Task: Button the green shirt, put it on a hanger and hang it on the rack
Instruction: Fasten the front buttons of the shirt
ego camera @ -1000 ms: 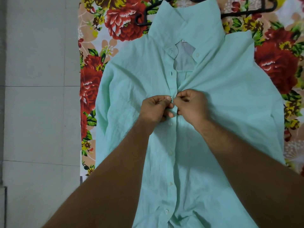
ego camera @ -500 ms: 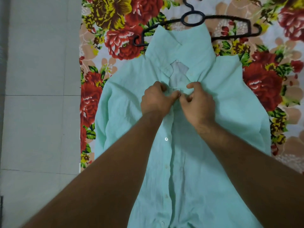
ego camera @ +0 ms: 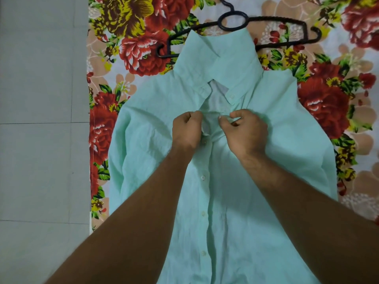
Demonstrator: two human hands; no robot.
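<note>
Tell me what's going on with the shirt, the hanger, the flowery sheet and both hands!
green shirt, lying front up on the sheet, lower buttons fastened, neck open.
black hanger, lying flat beyond the collar, partly under it, not in the shirt.
floral sheet, spread under the shirt.
left hand, pinching one edge of the shirt front.
right hand, pinching the other edge.
</note>
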